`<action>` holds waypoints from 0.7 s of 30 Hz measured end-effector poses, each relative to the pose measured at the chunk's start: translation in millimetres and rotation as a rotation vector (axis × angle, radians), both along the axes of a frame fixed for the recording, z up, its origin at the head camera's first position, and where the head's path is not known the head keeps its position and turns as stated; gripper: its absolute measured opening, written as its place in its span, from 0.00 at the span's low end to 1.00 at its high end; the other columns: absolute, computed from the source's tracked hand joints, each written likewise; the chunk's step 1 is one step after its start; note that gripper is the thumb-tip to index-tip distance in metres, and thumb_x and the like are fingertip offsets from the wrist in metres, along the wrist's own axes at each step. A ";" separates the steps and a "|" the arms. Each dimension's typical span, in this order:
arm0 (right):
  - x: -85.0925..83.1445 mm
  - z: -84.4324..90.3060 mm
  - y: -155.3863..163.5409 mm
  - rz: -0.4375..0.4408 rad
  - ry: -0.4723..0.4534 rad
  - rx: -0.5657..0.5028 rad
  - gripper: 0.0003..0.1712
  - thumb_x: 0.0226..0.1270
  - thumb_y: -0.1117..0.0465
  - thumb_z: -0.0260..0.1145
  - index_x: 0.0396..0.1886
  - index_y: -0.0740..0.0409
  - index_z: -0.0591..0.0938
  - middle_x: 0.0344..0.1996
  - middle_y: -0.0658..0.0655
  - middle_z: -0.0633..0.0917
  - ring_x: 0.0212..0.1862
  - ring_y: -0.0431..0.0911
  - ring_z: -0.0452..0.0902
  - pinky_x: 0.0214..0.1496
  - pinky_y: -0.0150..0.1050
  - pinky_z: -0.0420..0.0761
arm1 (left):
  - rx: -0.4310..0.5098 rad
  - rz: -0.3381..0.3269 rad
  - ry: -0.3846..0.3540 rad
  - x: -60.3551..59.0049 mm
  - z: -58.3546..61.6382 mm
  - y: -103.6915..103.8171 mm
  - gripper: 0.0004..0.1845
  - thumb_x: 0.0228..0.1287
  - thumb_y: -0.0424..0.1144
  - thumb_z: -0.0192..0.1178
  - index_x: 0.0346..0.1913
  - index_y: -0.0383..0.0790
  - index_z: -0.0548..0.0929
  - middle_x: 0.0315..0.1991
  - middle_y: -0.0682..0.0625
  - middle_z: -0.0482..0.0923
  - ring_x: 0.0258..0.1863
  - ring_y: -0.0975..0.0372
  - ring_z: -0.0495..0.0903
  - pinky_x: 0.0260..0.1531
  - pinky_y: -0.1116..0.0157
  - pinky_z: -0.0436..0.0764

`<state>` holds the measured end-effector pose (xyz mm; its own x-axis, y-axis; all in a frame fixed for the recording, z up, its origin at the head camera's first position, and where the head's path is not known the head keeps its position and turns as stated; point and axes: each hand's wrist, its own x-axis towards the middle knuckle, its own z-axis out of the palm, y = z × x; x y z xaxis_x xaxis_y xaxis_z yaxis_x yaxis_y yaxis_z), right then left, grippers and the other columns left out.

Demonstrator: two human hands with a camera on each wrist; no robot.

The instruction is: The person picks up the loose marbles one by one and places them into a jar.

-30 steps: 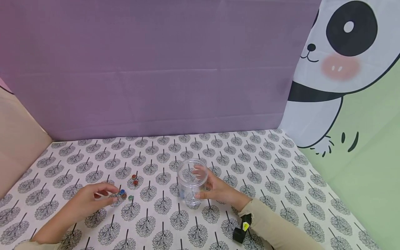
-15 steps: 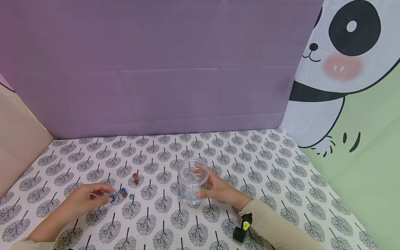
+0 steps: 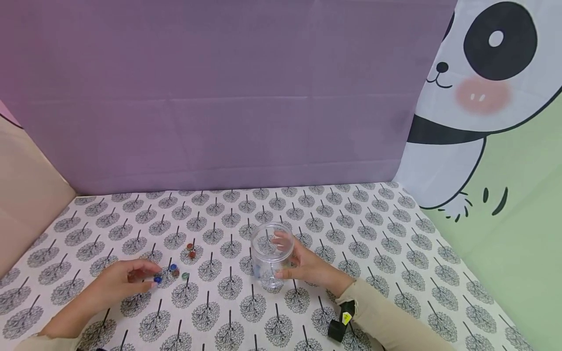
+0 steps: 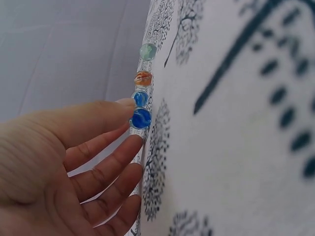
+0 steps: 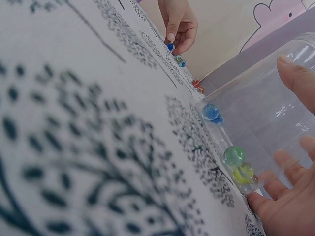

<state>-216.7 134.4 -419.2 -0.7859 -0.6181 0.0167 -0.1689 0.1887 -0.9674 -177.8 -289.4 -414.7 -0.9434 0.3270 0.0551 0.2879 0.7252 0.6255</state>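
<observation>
My left hand (image 3: 116, 285) is low over the cloth at the left, thumb and fingers spread a little apart. A dark blue marble (image 4: 141, 118) lies right at its thumb tip. Just beyond are another blue marble (image 3: 173, 267), a brownish one (image 3: 175, 273) and a green one (image 3: 185, 276). Two reddish-orange marbles (image 3: 191, 254) lie farther back. My right hand (image 3: 307, 263) holds a clear, open-topped jar (image 3: 272, 256) upright from its right side, thumb in front and fingers behind. Inside the jar, the right wrist view shows blue (image 5: 210, 112), green (image 5: 234, 156) and yellow marbles (image 5: 243, 173) at the bottom.
A white cloth (image 3: 228, 336) with dark tree prints covers the table. Behind it hangs a purple curtain (image 3: 237, 107), and a panda-printed sheet (image 3: 505, 195) hangs along the right. A black wrist device (image 3: 338, 329) is at the right sleeve.
My left hand has drawn back slightly to the left, and the dark blue marble now shows at its thumb tip, apart from the other marbles. My right hand and the jar have stayed put.
</observation>
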 end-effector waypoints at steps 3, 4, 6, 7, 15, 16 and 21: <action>-0.2 0.3 0.6 0.005 0.000 -0.008 0.55 0.53 0.57 0.73 0.74 0.46 0.49 0.71 0.56 0.59 0.70 0.54 0.56 0.70 0.49 0.56 | -0.007 -0.005 -0.008 -1.4 -0.1 0.0 0.17 0.53 0.41 0.69 0.46 0.39 0.82 0.45 0.44 0.81 0.37 0.75 0.75 0.36 0.72 0.78; -0.3 0.4 0.6 0.006 0.001 -0.009 0.55 0.53 0.57 0.73 0.74 0.46 0.49 0.71 0.56 0.59 0.70 0.54 0.56 0.70 0.49 0.57 | -0.009 -0.003 -0.017 -1.7 0.0 0.0 0.17 0.53 0.41 0.69 0.46 0.39 0.82 0.46 0.44 0.81 0.37 0.75 0.75 0.37 0.72 0.78; -0.6 0.0 0.5 0.009 0.007 -0.010 0.55 0.53 0.57 0.73 0.74 0.47 0.49 0.71 0.57 0.59 0.70 0.54 0.56 0.70 0.49 0.57 | -0.014 0.000 -0.033 -2.1 -0.2 -0.2 0.18 0.52 0.42 0.69 0.46 0.39 0.82 0.46 0.44 0.81 0.38 0.75 0.75 0.37 0.72 0.78; -0.6 0.0 0.4 0.010 0.008 -0.011 0.55 0.53 0.57 0.73 0.74 0.47 0.49 0.71 0.57 0.59 0.70 0.54 0.56 0.70 0.48 0.57 | -0.013 0.003 -0.046 -2.2 -0.3 -0.4 0.18 0.52 0.41 0.69 0.46 0.39 0.82 0.46 0.44 0.81 0.38 0.75 0.75 0.37 0.72 0.78; -0.7 -0.5 0.4 0.005 0.011 -0.007 0.55 0.52 0.57 0.73 0.74 0.46 0.49 0.71 0.56 0.60 0.70 0.53 0.56 0.70 0.48 0.57 | 0.052 -0.030 -0.089 -5.0 -3.0 -1.5 0.16 0.51 0.37 0.69 0.44 0.37 0.83 0.44 0.43 0.81 0.36 0.75 0.74 0.37 0.72 0.78; -0.6 -0.3 0.5 0.006 0.012 -0.006 0.55 0.52 0.57 0.73 0.74 0.46 0.49 0.71 0.57 0.60 0.70 0.53 0.56 0.70 0.48 0.57 | 0.055 -0.035 -0.088 -5.3 -3.2 -1.5 0.16 0.51 0.37 0.69 0.44 0.36 0.83 0.43 0.44 0.81 0.35 0.75 0.74 0.36 0.72 0.78; -0.9 -0.4 1.1 0.011 0.017 -0.005 0.54 0.53 0.56 0.73 0.74 0.45 0.49 0.71 0.57 0.60 0.70 0.52 0.56 0.70 0.47 0.57 | 0.077 -0.048 -0.100 -6.7 -3.2 -1.8 0.16 0.51 0.37 0.68 0.43 0.35 0.83 0.38 0.48 0.81 0.31 0.73 0.74 0.32 0.71 0.78</action>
<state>-217.6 135.5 -419.5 -0.7785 -0.6268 0.0334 -0.1878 0.1817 -0.9653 -184.5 -291.2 -417.9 -0.9288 0.3705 -0.0118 0.2547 0.6610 0.7058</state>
